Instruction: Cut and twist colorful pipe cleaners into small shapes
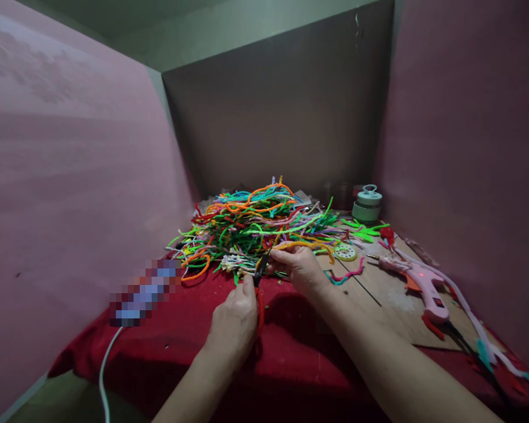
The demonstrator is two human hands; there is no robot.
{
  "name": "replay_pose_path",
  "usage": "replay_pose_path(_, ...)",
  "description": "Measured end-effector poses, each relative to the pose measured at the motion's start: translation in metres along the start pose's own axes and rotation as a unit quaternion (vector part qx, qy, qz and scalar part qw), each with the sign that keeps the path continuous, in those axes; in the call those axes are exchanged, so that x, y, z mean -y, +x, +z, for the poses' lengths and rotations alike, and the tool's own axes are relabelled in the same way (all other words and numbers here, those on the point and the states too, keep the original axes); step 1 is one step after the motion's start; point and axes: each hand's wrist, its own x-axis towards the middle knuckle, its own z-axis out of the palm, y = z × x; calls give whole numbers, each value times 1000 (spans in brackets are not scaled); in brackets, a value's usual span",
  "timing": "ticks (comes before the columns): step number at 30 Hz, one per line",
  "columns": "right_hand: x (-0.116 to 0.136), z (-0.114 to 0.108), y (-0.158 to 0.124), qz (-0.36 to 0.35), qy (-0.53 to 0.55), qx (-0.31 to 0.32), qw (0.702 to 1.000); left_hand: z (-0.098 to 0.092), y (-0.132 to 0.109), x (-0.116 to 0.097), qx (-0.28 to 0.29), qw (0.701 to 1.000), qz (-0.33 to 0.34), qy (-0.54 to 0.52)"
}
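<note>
My left hand (pixel 234 320) is closed round the red handles of small pliers (pixel 261 271), whose dark jaws point up toward the pile. My right hand (pixel 296 265) is pinched on an orange pipe cleaner (pixel 311 245) that curves off to the right. Both hands meet at the near edge of a big heap of coloured pipe cleaners (pixel 251 226) lying on a red cloth (pixel 176 341). A small bunch of pale stamens (pixel 235 263) lies just left of the plier jaws.
A pink glue gun (pixel 423 282) rests on a wooden board (pixel 392 299) at the right, its cord trailing toward me. Green tape rolls (pixel 367 205) stand at the back right. Pink panels wall in both sides. A white cable (pixel 106 364) hangs at the front left.
</note>
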Motion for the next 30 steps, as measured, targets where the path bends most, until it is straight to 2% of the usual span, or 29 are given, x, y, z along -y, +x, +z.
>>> replay_pose_path(8,-1,1,0,-8,-36,-46,998,5,5,-6,13,1000,-11,-20)
replay_pose_path(11,-2,-1,2,-24,-43,-46,998,10,7,-1,6,996,-20,-86)
replay_pose_path(13,-2,-2,2,-27,-45,-41,998,12,11,6,-10,983,-37,-178)
replay_pose_path(15,-1,-2,2,-20,-45,-27,998,11,18,14,-45,951,-65,-299)
replay_pose_path(16,0,-1,1,-15,-46,-17,999,8,22,18,-67,924,-82,-366)
replay_pose_path(18,1,0,-1,-5,-57,11,998,0,30,23,-98,853,-107,-502)
replay_pose_path(20,3,1,-3,2,-80,30,996,-10,38,25,-88,779,-98,-613)
replay_pose_path(22,6,2,-5,7,-111,47,993,-19,45,24,-46,739,-58,-669)
replay_pose_path(25,7,3,-7,7,-138,65,988,-25,52,19,-3,721,-9,-693)
replay_pose_path(30,5,-1,-1,-11,-81,24,996,-21,58,12,-36,720,-2,-694)
